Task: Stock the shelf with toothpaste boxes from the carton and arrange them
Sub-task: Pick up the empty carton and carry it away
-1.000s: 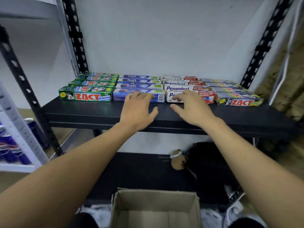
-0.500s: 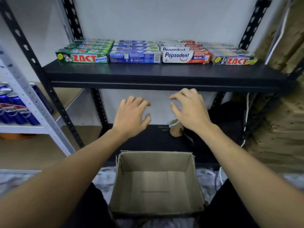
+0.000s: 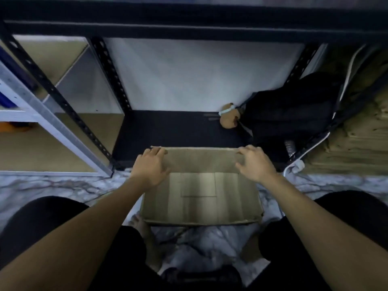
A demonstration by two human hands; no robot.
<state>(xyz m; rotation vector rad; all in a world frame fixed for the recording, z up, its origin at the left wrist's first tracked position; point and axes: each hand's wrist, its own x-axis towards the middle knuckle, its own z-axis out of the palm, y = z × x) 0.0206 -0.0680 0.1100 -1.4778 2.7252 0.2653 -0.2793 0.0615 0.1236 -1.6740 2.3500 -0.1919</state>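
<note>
Through the head camera I see two hands, both on one carton (image 3: pixel 199 162). My left hand (image 3: pixel 150 166) grips the far wall at the carton's 11 o'clock corner, fingers hooked over the rim and thumb against the inner face. My right hand (image 3: pixel 255 162) grips the same wall at the 1 o'clock corner in the same way, fingers over the rim and thumb inside. Neither hand holds anything else.

The carton stands open on the marble floor (image 3: pixel 52 185), just below the middle of the view, between two knees (image 3: pixel 52 217) in black cloth at its 7 and 5 o'clock. Inside I can make out only its own bare cardboard bottom with a faint rectangular outline.

The black shelf (image 3: pixel 189 28) that takes the stock runs across the top of the view at 12 o'clock. Only its front edge shows, and what lies on it is cut off and blurred. Its lower board (image 3: pixel 168 131) sits just beyond the carton's far wall. On that board I count one small brown plush toy (image 3: pixel 228 116) at the carton's 1 o'clock, touching one black bag (image 3: pixel 289 114) further toward 2 o'clock. One white cable (image 3: pixel 348 66) hangs past the bag. A stack of flattened cardboard (image 3: pixel 357 143) fills 3 o'clock, and one pale rack (image 3: pixel 52 127) stands at 9 o'clock.
</note>
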